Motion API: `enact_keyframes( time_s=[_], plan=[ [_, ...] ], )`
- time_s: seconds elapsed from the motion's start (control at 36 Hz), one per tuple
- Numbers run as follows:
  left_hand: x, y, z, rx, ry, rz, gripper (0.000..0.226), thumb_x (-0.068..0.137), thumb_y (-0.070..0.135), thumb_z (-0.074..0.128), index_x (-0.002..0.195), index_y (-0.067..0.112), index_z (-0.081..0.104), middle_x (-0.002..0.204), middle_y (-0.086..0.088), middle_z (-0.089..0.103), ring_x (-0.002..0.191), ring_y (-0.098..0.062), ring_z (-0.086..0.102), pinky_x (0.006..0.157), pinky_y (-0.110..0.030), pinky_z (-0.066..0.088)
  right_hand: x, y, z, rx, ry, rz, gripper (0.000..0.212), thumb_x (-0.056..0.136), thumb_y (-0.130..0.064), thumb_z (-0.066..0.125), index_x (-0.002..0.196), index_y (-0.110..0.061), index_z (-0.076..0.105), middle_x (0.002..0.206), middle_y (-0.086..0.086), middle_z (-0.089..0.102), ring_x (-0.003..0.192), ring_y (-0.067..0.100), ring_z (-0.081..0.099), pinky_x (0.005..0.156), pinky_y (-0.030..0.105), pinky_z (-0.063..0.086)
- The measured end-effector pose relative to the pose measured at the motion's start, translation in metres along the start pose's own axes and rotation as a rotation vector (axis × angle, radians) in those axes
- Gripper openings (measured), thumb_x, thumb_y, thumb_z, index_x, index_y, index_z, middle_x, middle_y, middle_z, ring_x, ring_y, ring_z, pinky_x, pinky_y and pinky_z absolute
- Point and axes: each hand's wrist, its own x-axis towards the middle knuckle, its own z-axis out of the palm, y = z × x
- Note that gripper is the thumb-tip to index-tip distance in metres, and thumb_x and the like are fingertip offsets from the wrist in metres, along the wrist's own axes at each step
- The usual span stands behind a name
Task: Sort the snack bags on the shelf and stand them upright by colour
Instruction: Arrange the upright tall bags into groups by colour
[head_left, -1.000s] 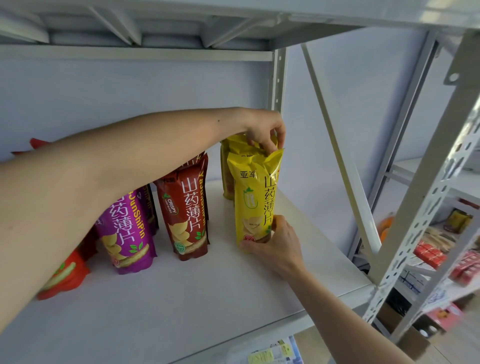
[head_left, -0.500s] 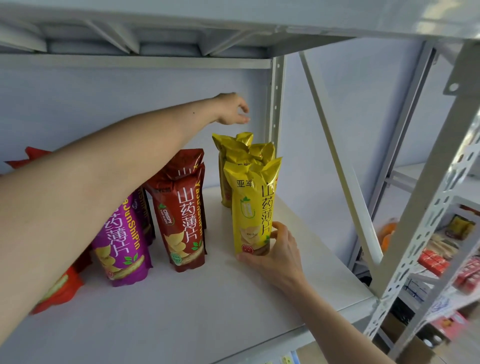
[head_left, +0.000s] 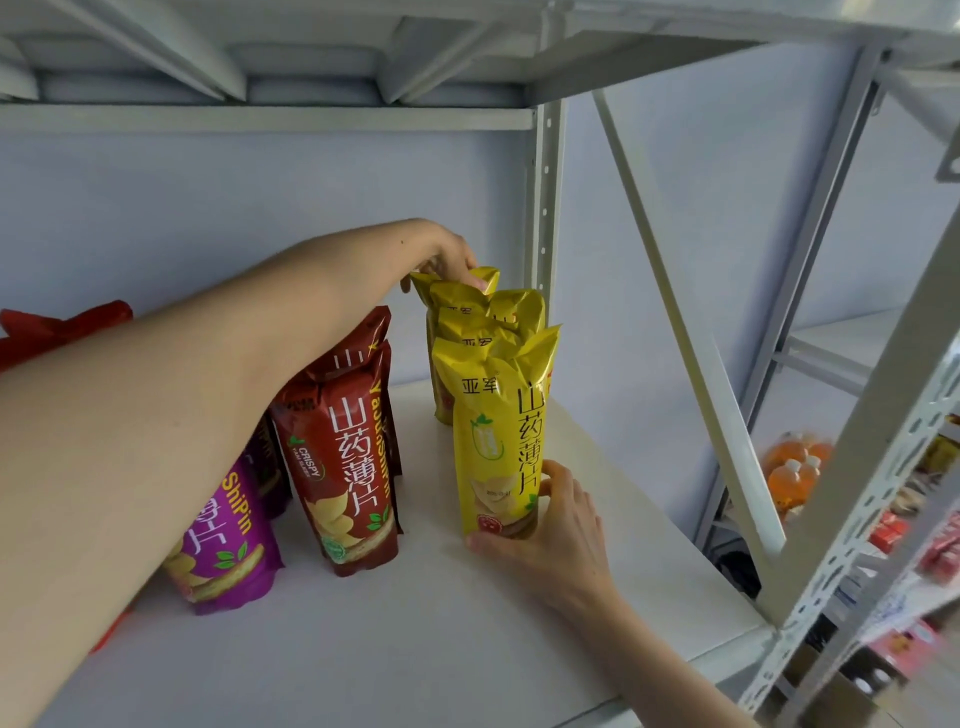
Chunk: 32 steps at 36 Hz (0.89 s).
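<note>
Head view: right hand grips front yellow bag near shelf edge; left hand pinches rear bag.

Front yellow snack bag: glossy foil-like plastic film, crinkled at crimped top, bright highlights. Rear yellow bags: same shiny metallic film, creased. Dark red snack bag: smooth printed plastic film, satin sheen, wrinkled top seal. Purple snack bag: glossy printed film, soft reflections. White shelf board: smooth, matt, material not certain. Pale grey shelf frame: painted metal, matt, perforated uprights. Diagonal brace: same matt painted metal. Orange bottles beyond: blurred, seemingly clear plastic.
</note>
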Motion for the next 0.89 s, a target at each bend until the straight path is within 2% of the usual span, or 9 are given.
enact_keyframes(
  time_s=[0.22, 0.33, 0.44, 0.5, 0.56, 0.67, 0.72, 0.89],
  plan=[
    [0.004, -0.001, -0.004, -0.089, -0.031, -0.003, 0.061, 0.088, 0.044, 0.066, 0.141, 0.021, 0.048, 0.146, -0.013, 0.044, 0.131, -0.038, 0.044, 0.096, -0.058, 0.048, -0.001, -0.003, -0.001, -0.008, -0.021, 0.009, 0.116, 0.045, -0.078, 0.067, 0.143, -0.030, 0.029, 0.127, -0.012, 0.046, 0.121, 0.012, 0.040, 0.103, 0.031, 0.033],
    [0.007, 0.003, 0.002, -0.098, -0.001, 0.026, 0.056, 0.091, 0.047, 0.061, 0.137, 0.017, 0.051, 0.140, -0.014, 0.049, 0.125, -0.038, 0.050, 0.094, -0.056, 0.050, -0.002, -0.005, -0.003, -0.014, -0.032, 0.009, 0.117, 0.042, -0.081, 0.061, 0.142, -0.030, 0.029, 0.127, -0.012, 0.046, 0.121, 0.012, 0.040, 0.104, 0.031, 0.032],
    [0.001, 0.011, 0.004, 0.013, 0.017, 0.041, 0.061, 0.097, 0.051, 0.047, 0.144, 0.013, 0.044, 0.147, -0.012, 0.043, 0.131, -0.038, 0.045, 0.088, -0.042, 0.044, -0.004, -0.006, -0.003, -0.015, -0.031, 0.012, 0.119, 0.040, -0.082, 0.058, 0.143, -0.030, 0.029, 0.127, -0.012, 0.046, 0.121, 0.012, 0.040, 0.103, 0.030, 0.032],
    [0.002, 0.011, 0.005, 0.031, 0.023, 0.066, 0.064, 0.097, 0.054, 0.043, 0.144, 0.011, 0.043, 0.148, -0.012, 0.043, 0.131, -0.035, 0.045, 0.095, -0.040, 0.043, -0.005, -0.007, -0.004, -0.018, -0.030, 0.019, 0.117, 0.040, -0.082, 0.058, 0.142, -0.030, 0.030, 0.126, -0.012, 0.046, 0.120, 0.012, 0.040, 0.102, 0.030, 0.033],
    [0.000, 0.010, 0.005, 0.036, 0.075, 0.092, 0.064, 0.098, 0.054, 0.041, 0.145, 0.011, 0.042, 0.148, -0.013, 0.042, 0.132, -0.034, 0.045, 0.101, -0.039, 0.041, -0.005, -0.007, -0.004, -0.014, -0.027, 0.025, 0.110, 0.042, -0.079, 0.061, 0.137, -0.031, 0.034, 0.121, -0.012, 0.049, 0.117, 0.013, 0.043, 0.100, 0.031, 0.036],
    [-0.013, 0.001, -0.002, 0.037, 0.209, 0.124, 0.067, 0.098, 0.054, 0.041, 0.147, 0.008, 0.038, 0.151, -0.014, 0.037, 0.135, -0.032, 0.040, 0.101, -0.037, 0.038, -0.006, -0.010, -0.006, -0.024, -0.042, 0.044, 0.082, 0.057, -0.065, 0.074, 0.124, -0.032, 0.040, 0.106, -0.012, 0.050, 0.105, 0.015, 0.046, 0.093, 0.032, 0.038],
    [-0.022, -0.006, -0.006, 0.014, 0.259, 0.134, 0.071, 0.097, 0.055, 0.043, 0.150, 0.010, 0.033, 0.154, -0.011, 0.034, 0.139, -0.030, 0.037, 0.108, -0.039, 0.034, -0.006, -0.011, -0.006, -0.032, -0.029, 0.039, 0.073, 0.061, -0.062, 0.075, 0.118, -0.032, 0.042, 0.101, -0.011, 0.051, 0.102, 0.016, 0.048, 0.090, 0.033, 0.040],
    [-0.052, -0.028, -0.017, -0.075, 0.325, 0.181, 0.073, 0.093, 0.055, 0.051, 0.150, 0.013, 0.033, 0.152, -0.009, 0.039, 0.137, -0.028, 0.040, 0.111, -0.041, 0.035, -0.007, -0.011, -0.004, -0.053, -0.005, 0.061, 0.065, 0.062, -0.062, 0.075, 0.108, -0.032, 0.040, 0.097, -0.009, 0.053, 0.096, 0.019, 0.051, 0.084, 0.036, 0.043]
  ],
)
